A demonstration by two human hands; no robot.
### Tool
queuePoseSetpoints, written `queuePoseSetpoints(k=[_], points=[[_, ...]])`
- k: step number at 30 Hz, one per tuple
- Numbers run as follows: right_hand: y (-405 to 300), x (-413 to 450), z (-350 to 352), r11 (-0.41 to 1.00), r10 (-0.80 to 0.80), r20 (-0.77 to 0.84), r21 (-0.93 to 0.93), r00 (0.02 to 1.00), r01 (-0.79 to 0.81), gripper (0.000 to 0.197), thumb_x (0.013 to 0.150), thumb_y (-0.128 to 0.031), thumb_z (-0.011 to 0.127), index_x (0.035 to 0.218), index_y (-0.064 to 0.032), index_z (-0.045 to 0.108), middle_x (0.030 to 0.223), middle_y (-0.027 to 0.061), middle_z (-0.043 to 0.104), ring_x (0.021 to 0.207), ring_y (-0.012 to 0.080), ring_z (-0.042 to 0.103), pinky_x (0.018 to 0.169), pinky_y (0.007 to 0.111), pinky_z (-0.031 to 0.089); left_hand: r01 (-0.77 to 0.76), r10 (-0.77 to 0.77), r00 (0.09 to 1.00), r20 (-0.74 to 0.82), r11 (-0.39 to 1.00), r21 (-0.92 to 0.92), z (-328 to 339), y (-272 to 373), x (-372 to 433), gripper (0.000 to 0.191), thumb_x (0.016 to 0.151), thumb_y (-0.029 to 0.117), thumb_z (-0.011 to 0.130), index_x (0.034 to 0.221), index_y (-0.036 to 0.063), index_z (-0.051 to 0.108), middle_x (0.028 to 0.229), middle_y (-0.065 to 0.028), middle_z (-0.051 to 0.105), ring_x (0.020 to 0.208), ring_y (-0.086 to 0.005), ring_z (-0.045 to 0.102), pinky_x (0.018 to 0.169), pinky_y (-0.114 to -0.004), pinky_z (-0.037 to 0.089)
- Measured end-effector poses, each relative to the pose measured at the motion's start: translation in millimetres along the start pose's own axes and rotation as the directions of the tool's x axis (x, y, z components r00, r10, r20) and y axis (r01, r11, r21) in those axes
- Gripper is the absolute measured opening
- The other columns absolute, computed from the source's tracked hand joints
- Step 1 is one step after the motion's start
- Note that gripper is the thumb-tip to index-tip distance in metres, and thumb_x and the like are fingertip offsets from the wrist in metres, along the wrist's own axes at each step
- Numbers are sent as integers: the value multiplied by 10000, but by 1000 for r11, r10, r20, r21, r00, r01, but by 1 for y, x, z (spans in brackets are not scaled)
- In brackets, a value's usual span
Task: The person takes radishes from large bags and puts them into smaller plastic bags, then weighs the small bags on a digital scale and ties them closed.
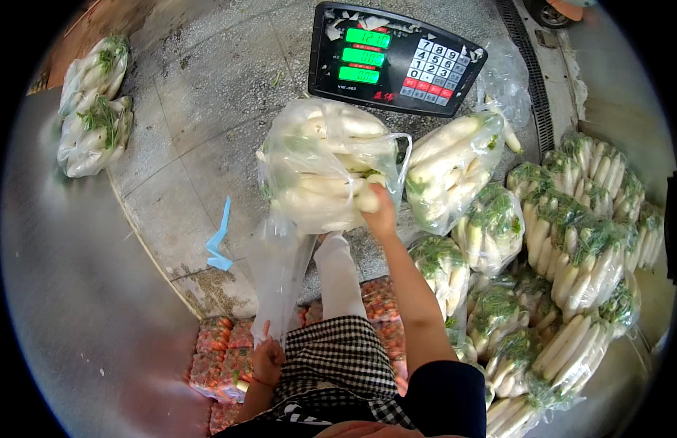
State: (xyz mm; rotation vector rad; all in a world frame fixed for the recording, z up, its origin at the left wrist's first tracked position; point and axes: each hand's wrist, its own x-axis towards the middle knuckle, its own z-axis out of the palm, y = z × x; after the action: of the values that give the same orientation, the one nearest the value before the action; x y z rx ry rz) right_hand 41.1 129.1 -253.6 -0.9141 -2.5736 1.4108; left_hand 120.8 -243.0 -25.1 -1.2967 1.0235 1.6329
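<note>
A clear plastic bag of white radishes (pixel 322 148) lies in front of the black digital scale display (pixel 393 60), whose green readouts are lit. My right hand (pixel 381 211) is at the bag's open right side, its fingers on the end of a radish. Lower left, my left hand (pixel 268 358) holds the end of a long, empty-looking clear plastic bag (pixel 278 274) that stretches up to the radish bag. Another bag of white radishes (pixel 453 164) rests right of the first one.
Many bagged radishes with green tops (pixel 568 230) are piled on the right. Bags of carrots (pixel 223 356) lie near my legs. Two radish bags (pixel 94 131) sit at the far left. A blue strip (pixel 220 235) lies on the tiled floor (pixel 207 164). A drain grate (pixel 527 71) runs beyond.
</note>
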Motion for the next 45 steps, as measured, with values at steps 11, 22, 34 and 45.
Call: queuePoseSetpoints(k=[11,22,34,45], points=[[-71,-87,-156,52,805,91,973,586,-224,455,882,-397,522,1194,-72,457,1188,100,527,1129,243,498,923,404,461,-38,56,997,55,957,-288,9,11,-15,510,979,367,297,1444,274,109,749,-36,573,399,-70,270,372,-241,261],[-113,-226,71,827,390,335,283,858,-486,536,667,-223,780,1092,-29,517,950,129,620,863,262,615,747,360,493,-326,287,936,206,926,190,33,27,-65,578,962,355,311,1444,241,13,937,-82,535,457,-84,343,398,-232,278],[-128,-175,111,931,-104,995,97,1,351,723,651,-250,727,1281,-115,400,1283,80,441,1195,238,419,964,448,317,-388,380,892,246,921,-17,3,64,-96,589,940,417,353,1401,134,120,776,-44,440,445,-65,288,404,-189,267],[-140,-178,132,939,-266,845,119,463,323,491,660,-279,695,1092,-80,573,1147,64,565,1080,259,491,944,403,356,-252,332,917,221,912,-325,19,109,-125,514,951,407,317,1311,39,318,698,-8,374,458,-60,281,412,-178,256]])
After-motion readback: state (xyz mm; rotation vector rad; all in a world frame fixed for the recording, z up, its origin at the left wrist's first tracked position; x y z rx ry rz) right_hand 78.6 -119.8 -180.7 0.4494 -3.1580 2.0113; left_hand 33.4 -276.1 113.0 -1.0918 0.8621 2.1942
